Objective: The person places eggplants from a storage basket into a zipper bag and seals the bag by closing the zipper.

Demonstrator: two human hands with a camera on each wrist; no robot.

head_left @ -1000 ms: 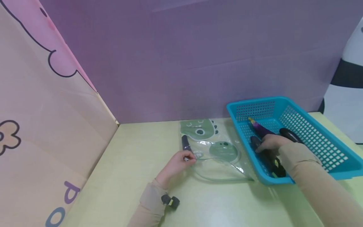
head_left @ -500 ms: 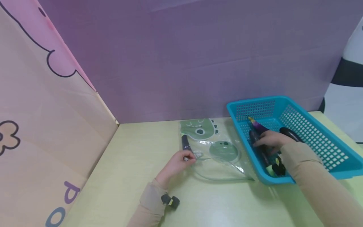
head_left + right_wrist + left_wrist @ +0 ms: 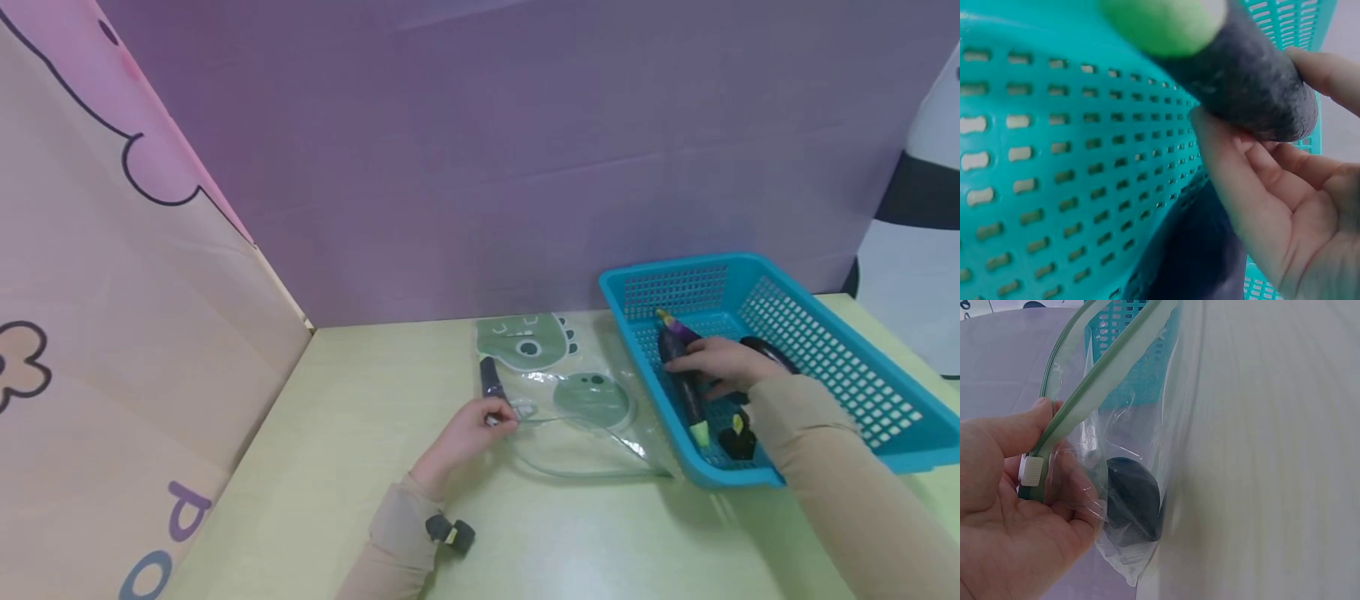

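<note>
Head view: I'd lift the eggplant (image 3: pixel 689 398) pinched in my right hand (image 3: pixel 722 365) clear of the basket (image 3: pixel 731 477) around that hand; my left hand (image 3: pixel 472 425) pinches the bag (image 3: pixel 592 403).

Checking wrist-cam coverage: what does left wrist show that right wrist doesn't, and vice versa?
Left wrist only: the left hand pinching a green-edged clear bag, the white slider, and a dark object inside the bag.
Right wrist only: the right hand gripping a green-ended eggplant, plus a second dark eggplant lower in frame.
Both: parts of the blue basket.
</note>
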